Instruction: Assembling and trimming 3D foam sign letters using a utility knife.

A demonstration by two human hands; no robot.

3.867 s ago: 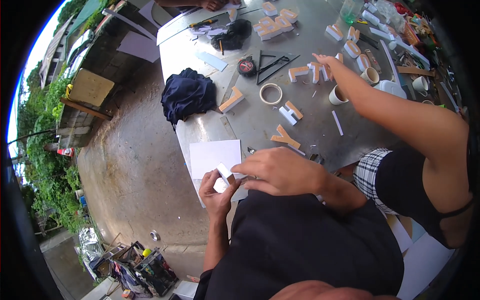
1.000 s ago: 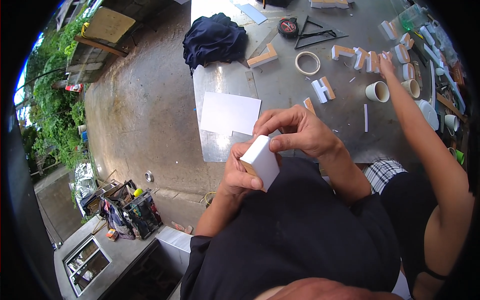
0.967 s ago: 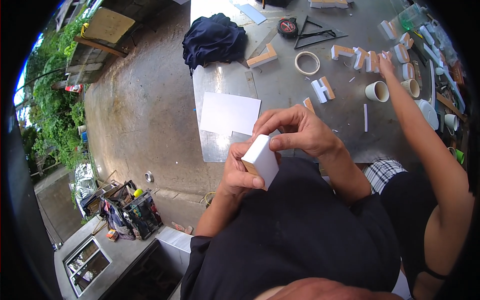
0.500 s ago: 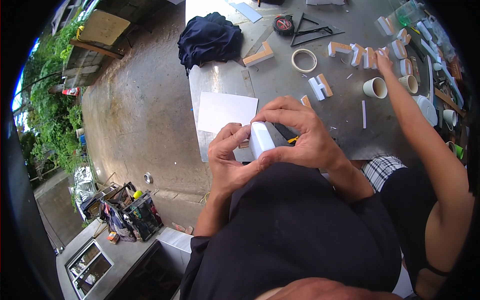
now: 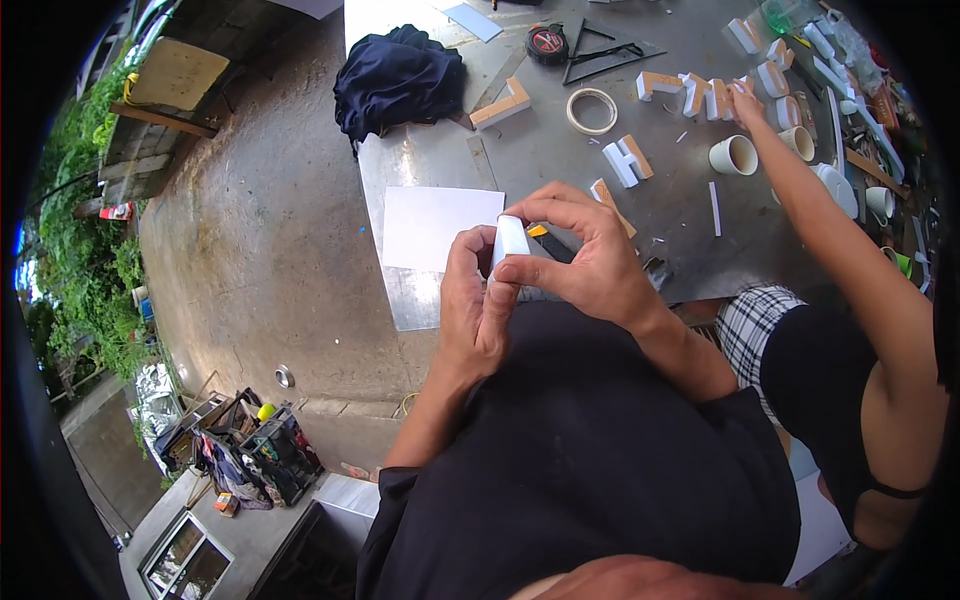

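Note:
Between my two hands, over the near edge of the table, is a small white block (image 5: 512, 238) with smooth sides. My left hand (image 5: 468, 300) grips it from the left, its thumb low against the block. My right hand (image 5: 592, 258) pinches it from the right, forefinger over the top end and thumb at the lower end. Fingers cover part of its shape. Just behind my right hand lies a black and yellow utility knife (image 5: 552, 243), partly hidden. A white sheet (image 5: 435, 228) lies beyond my left hand. Right of my right hand is a letter-shaped block (image 5: 613, 207) with a tan face.
A co-worker's hand (image 5: 742, 103) touches a row of white-and-tan letter blocks (image 5: 694, 95) at right. Around the table are a tape roll (image 5: 592, 111), tape measure (image 5: 547, 43), set square (image 5: 610, 55), dark cloth (image 5: 400, 85) and cup (image 5: 733, 155).
The white block has been turned, so a narrower side faces up. My left hand has rotated with it, its thumb now more upright. The view has shifted slightly.

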